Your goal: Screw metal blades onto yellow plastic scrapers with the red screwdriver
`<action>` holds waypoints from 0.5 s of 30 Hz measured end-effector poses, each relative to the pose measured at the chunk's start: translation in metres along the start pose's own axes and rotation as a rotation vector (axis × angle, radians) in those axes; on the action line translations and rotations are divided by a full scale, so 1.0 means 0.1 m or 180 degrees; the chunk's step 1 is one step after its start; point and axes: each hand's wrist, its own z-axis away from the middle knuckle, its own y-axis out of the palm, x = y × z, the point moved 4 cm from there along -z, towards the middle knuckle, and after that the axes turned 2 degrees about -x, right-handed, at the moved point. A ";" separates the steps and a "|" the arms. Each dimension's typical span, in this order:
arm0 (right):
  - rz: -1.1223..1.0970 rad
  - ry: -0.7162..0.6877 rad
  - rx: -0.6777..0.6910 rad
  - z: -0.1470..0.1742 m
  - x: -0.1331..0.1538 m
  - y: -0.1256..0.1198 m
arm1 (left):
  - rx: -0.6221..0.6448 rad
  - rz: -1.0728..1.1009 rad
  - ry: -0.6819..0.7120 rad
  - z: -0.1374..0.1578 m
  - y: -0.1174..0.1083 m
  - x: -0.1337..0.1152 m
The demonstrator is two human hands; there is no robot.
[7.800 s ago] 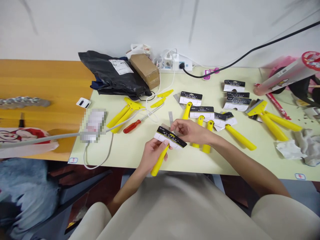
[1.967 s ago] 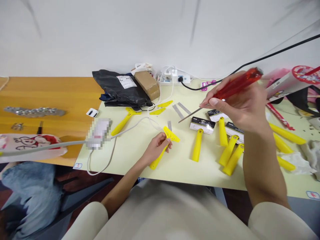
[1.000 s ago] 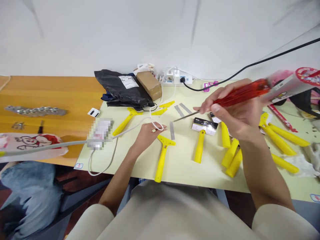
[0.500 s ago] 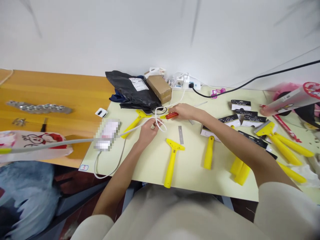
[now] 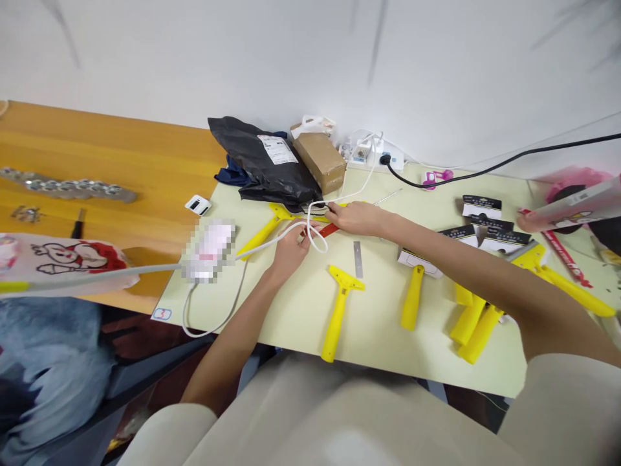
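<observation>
My left hand (image 5: 290,249) has its fingers curled together beside the head of a yellow scraper (image 5: 259,238); what lies between the fingertips is hidden. My right hand (image 5: 358,219) is closed around a screwdriver with a red handle (image 5: 329,230). The handle end points toward my left fingertips, and a thin metal shaft (image 5: 388,197) sticks out beyond the right hand. A white cable (image 5: 317,243) loops in front of both hands. Below them lie a loose flat blade (image 5: 358,259) and a second yellow scraper (image 5: 337,317) with no blade visible in its head.
Behind the hands are a black plastic parcel (image 5: 272,175), a cardboard box (image 5: 323,162) and a power strip (image 5: 395,157). More yellow scrapers (image 5: 478,323) and black-and-white packages (image 5: 481,206) lie on the right. A blurred white device (image 5: 208,249) and another person's jeans (image 5: 48,369) are left.
The view has shifted slightly. The red handle has tilted more steeply, its end now lower and closer to my left fingertips. Both hands stay by the scraper head.
</observation>
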 end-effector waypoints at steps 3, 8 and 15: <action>0.0303 0.0076 -0.0013 0.09 0.06 -0.07 | -0.0086 0.0016 0.0097 -0.02 -0.02 -0.03; 0.0615 0.0186 0.0013 0.42 0.12 -0.28 | -0.0317 0.0154 -0.0032 -0.04 -0.08 0.01; -0.0368 0.0887 -0.0467 1.38 0.26 -0.69 | 0.0871 0.0321 -0.0465 0.04 0.03 0.15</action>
